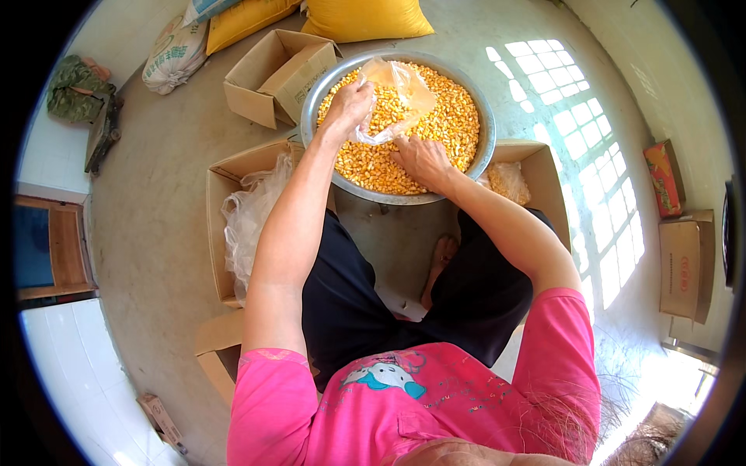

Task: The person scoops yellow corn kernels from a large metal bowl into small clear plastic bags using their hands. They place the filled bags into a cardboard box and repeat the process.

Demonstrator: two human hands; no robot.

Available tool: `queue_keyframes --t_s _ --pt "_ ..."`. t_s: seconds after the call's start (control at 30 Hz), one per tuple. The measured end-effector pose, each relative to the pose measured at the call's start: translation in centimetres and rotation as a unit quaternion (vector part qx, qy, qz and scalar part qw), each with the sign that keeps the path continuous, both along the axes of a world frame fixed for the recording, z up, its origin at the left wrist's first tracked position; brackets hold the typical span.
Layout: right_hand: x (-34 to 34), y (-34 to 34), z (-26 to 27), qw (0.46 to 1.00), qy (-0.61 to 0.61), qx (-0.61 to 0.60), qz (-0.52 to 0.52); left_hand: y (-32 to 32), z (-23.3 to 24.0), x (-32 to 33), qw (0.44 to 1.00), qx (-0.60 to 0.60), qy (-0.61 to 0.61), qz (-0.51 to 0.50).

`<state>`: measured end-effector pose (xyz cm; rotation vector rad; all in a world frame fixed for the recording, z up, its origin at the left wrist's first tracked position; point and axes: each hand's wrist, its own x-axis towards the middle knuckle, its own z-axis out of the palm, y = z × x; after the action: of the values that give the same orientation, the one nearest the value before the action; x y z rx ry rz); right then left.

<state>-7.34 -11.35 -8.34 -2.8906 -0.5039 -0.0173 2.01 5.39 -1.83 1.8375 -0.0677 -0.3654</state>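
Note:
A wide metal basin (pixel 488 131) full of loose yellow corn kernels (pixel 460 108) stands before me. Over the kernels, my left hand (pixel 351 108) grips the edge of a clear plastic bag (pixel 421 96), whose mouth hangs wide. My right hand (pixel 421 158) rests on the kernels at the lower right, its fingertips close to the bag's lower rim; whether they pinch the bag or kernels I cannot tell.
A cardboard box with clear plastic bags (pixel 247 218) stands left of my legs. To the right, another box (pixel 545 169) holds a bag of kernels (pixel 509 182). Behind are an opened cardboard box (pixel 247 96), yellow sacks (pixel 367 20) and a white woven sack (pixel 175 55).

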Motion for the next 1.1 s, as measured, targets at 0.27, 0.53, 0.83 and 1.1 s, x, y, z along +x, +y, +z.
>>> queue_keyframes --t_s 0.27,0.53,0.83,1.1 --pt "1.0 -0.4 0.4 0.996 0.070 -0.008 -0.049 0.0 0.2 -0.2 1.000 0.006 0.004 -0.003" --pt "2.5 -2.3 0.8 0.996 0.071 -0.055 0.014 0.0 0.6 -0.3 1.000 0.017 0.017 -0.007" --pt "4.4 -2.9 9.2 0.955 0.161 0.248 -0.001 0.4 0.0 0.0 1.000 0.025 0.004 -0.010" --pt "9.9 0.0 5.9 0.941 0.106 0.308 -0.095 0.0 0.1 -0.2 1.000 0.025 -0.015 0.004"
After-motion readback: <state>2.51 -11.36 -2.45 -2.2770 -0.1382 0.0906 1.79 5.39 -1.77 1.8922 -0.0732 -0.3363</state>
